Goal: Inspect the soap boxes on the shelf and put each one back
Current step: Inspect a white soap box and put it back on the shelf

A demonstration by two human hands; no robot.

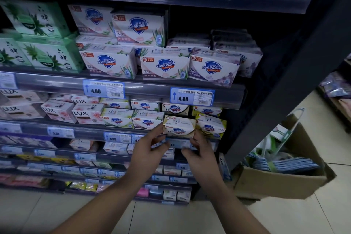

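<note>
The left hand point(150, 146) holds the bottom left corner of a small cream and gold cardboard soap box point(179, 126) with its fingertips. The right hand point(201, 156) holds the bottom right corner the same way. The hands are a little apart, with the box between them. The box is at the front edge of a grey shop shelf point(91, 129), just below a blue and white price tag point(191, 97). A yellow and white soap box point(211, 126) touches it on the right. White and green soap boxes point(117, 118) stand on its left. A big brown cardboard box point(281, 182) sits on the floor beside the shelf.
</note>
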